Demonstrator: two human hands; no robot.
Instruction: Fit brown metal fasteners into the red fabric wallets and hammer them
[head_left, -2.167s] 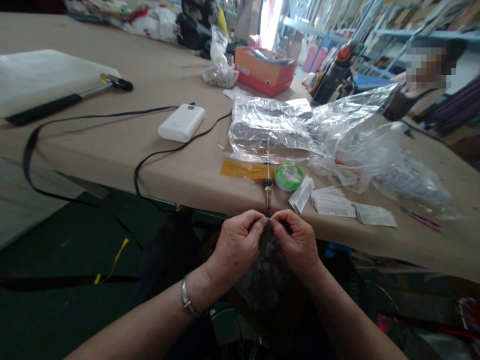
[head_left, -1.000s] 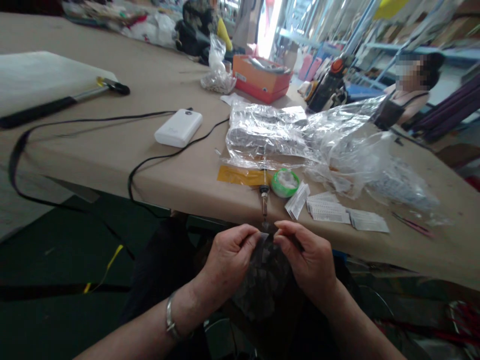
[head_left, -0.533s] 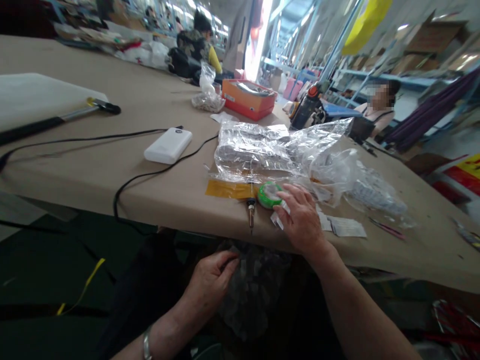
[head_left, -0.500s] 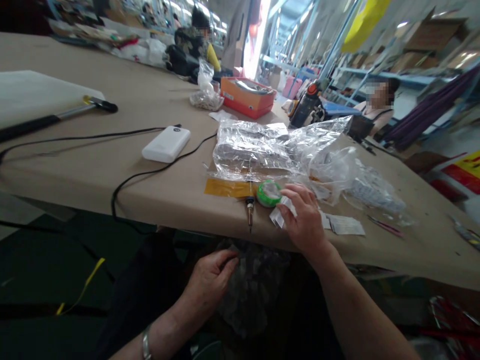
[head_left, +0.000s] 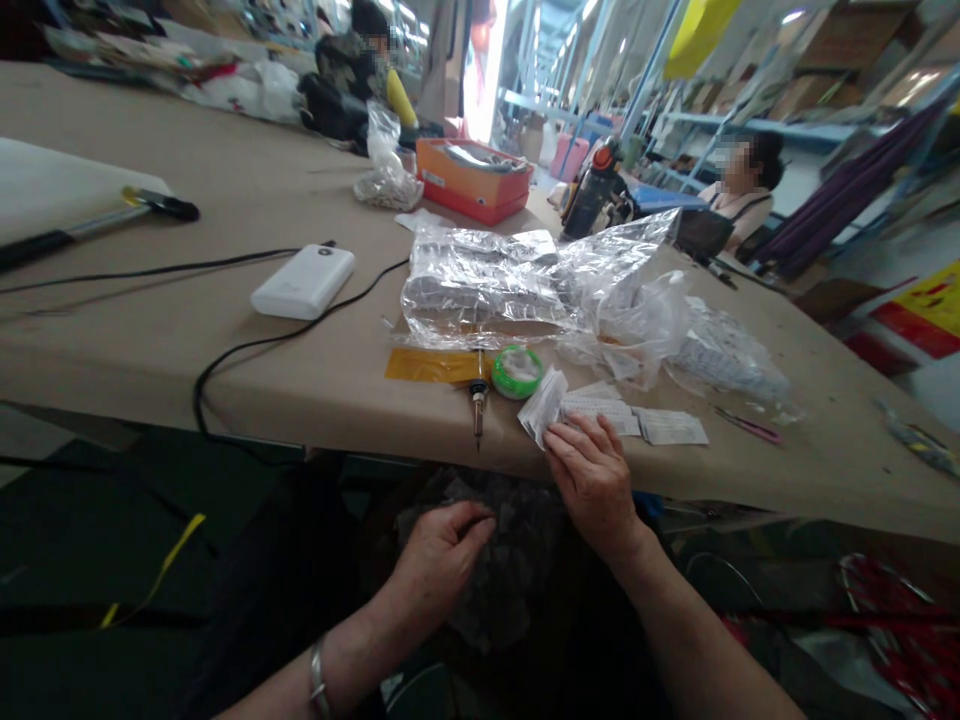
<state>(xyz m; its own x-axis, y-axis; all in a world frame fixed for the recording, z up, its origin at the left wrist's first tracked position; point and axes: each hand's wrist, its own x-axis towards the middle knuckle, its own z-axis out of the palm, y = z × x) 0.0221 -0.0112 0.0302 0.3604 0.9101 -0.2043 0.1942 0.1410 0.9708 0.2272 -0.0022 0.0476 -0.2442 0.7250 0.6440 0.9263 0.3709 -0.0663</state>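
Below the table edge, my left hand (head_left: 442, 555) is closed in a pinch; what its fingertips hold, if anything, is too small to make out. My right hand (head_left: 596, 480) rests at the table's front edge, its fingertips on a stack of white printed slips (head_left: 541, 402). More slips (head_left: 671, 426) lie to the right. A green-rimmed round container (head_left: 517, 371) sits just behind the stack. Left of it, a pointed metal-tipped tool (head_left: 478, 405) lies across an amber strip (head_left: 427, 366), its tip toward the edge.
Clear plastic bags (head_left: 487, 285) lie behind the slips. A white power bank (head_left: 304, 282) and black cable are at left. Farther back stand an orange box (head_left: 474, 182) and a dark bottle (head_left: 592, 190). Pink-handled tweezers (head_left: 750, 426) lie at right. Two people sit beyond the table.
My right hand has moved from beside the green container down onto the slips, which are now more visible. My left hand keeps its pinch. The whole view has shifted slightly.
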